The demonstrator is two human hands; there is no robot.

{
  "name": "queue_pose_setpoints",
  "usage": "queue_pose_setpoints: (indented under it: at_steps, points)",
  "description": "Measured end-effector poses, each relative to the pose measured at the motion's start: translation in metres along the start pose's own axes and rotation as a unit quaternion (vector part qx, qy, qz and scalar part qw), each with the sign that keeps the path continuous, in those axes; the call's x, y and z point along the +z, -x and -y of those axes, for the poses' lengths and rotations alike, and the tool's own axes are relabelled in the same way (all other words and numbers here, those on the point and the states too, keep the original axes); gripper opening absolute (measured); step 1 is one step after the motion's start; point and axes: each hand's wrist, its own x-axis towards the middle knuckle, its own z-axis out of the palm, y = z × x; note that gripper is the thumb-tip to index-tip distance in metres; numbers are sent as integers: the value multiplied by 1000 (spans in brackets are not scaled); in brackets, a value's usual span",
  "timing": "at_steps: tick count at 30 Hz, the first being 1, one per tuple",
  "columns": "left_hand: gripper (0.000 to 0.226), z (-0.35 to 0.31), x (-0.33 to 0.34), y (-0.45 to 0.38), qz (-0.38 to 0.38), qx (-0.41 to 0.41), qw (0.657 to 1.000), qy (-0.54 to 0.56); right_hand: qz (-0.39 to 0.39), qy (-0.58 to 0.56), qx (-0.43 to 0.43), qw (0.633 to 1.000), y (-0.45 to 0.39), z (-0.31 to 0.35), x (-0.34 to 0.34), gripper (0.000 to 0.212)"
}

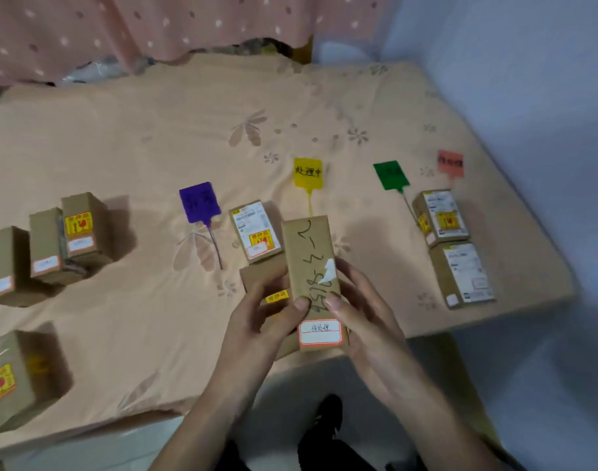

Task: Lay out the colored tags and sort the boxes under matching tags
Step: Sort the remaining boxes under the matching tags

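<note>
Both hands hold one brown box [309, 256] upright above the table's near edge; it bears black handwriting and a red-framed white label. My left hand [260, 321] grips its left side, my right hand [365, 311] its right side. Four tags lie in a row on the peach cloth: purple [199, 202], yellow [307, 173], green [391, 175], red [450, 163]. One box [255, 231] lies between the purple and yellow tags, with another box [261, 277] just below it, partly hidden by my left hand. Two boxes [442, 215] [462, 271] lie below the green and red tags.
Three upright boxes [52, 239] stand together at the left. A larger box [11, 379] sits at the near left corner. The cloth-covered table [188, 130] ends at the right beside a pale wall. A pink dotted curtain [120, 25] hangs behind.
</note>
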Motion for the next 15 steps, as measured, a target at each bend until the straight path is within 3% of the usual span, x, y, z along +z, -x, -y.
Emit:
queue_pose_setpoints:
  at_steps: [8, 15]
  points:
    - [64, 10, 74, -14, 11, -42, 999, 3, -19, -21, 25, 999, 1, 24, -70, 57]
    - [63, 11, 89, -39, 39, -54, 998, 14, -61, 9, 25, 998, -7, 37, -83, 75]
